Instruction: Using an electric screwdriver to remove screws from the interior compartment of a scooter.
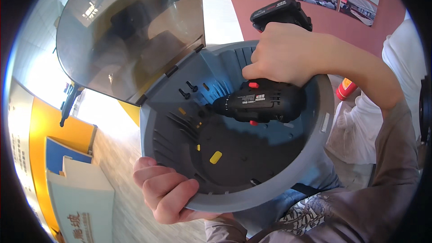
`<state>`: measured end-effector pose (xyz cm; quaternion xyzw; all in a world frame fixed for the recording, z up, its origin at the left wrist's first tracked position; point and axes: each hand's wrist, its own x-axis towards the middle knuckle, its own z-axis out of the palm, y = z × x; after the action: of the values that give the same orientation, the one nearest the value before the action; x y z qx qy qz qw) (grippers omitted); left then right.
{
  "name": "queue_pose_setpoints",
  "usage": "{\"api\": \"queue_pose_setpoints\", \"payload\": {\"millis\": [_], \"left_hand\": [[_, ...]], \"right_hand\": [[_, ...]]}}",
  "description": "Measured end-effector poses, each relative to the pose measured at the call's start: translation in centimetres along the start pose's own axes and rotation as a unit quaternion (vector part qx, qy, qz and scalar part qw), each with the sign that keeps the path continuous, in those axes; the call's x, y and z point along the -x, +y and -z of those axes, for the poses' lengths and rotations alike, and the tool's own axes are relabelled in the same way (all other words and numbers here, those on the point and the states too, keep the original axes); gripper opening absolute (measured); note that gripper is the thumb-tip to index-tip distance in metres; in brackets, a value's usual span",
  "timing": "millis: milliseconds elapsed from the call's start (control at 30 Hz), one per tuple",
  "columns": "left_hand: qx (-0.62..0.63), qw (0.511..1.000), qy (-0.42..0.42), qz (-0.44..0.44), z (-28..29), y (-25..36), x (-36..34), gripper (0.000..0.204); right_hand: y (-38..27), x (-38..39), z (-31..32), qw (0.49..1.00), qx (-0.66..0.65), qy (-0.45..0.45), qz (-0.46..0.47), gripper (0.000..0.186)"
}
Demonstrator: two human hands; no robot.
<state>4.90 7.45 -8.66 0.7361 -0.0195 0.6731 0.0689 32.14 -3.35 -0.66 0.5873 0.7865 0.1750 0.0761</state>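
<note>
My right hand [284, 55] grips the handle of a black cordless drill [258, 102] with red switches; its battery [281, 15] sticks up beyond my hand. The drill's body lies down inside a grey plastic bowl-shaped shell [256, 196], nose pointing left at the inner wall, close to small black pegs [189, 91]. Whether the tip touches the wall I cannot tell. A smoked transparent cover [128, 36] stands open, hinged on the shell's upper left edge. My left hand [165, 189] holds the shell's rim at the lower left, fingers curled over it.
A pink wall [378, 0] carries photographs above. A red cylinder [344, 89] and white draped fabric [355, 139] are at the right. To the left stand a yellow and white counter [81, 198] and a wood-look floor [117, 153]. My lap [270, 211] is below the shell.
</note>
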Motion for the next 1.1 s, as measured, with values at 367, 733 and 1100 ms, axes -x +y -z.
{"api": "queue_pose_setpoints", "payload": {"millis": [367,733,1100], "left_hand": [[0.032,0.998,-0.032,-0.053,1.1,-1.2,-0.6,0.030],[0.029,0.998,-0.025,-0.042,1.2,-1.3,-0.1,0.037],[0.024,0.999,0.002,-0.025,0.3,-0.5,0.0,0.027]], "right_hand": [[-0.3,-0.3,0.4,1.000,0.025,-0.019,0.000,0.029],[-0.3,-0.2,0.4,1.000,0.005,-0.029,-0.009,0.031],[-0.3,0.1,0.4,0.999,0.021,-0.034,-0.008,0.030]]}}
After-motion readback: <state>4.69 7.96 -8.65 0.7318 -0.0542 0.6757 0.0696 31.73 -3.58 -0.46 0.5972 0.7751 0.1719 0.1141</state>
